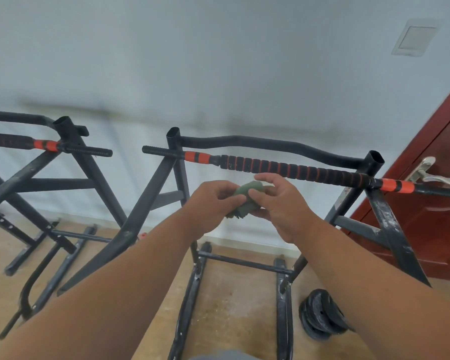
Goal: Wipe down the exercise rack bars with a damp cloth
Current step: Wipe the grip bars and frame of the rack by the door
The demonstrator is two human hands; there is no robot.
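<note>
The person stands facing the black exercise rack, both hands raised in front of it. The green cloth is bunched between them, just short of the padded bar with the orange bands, not touching it. The left hand has its grip clamped on the near end of the cloth; the right hand pinches the far side, fingers curled over it.

It looks like the cloth is being folded into a pad. Best to get a flat, clean face outward, then wrap it round the bar and draw it along in one direction. The ribbed foam probably traps grime in its grooves, so a slight twist should help. A second rack stands to the left, weight plates on the floor.
</note>
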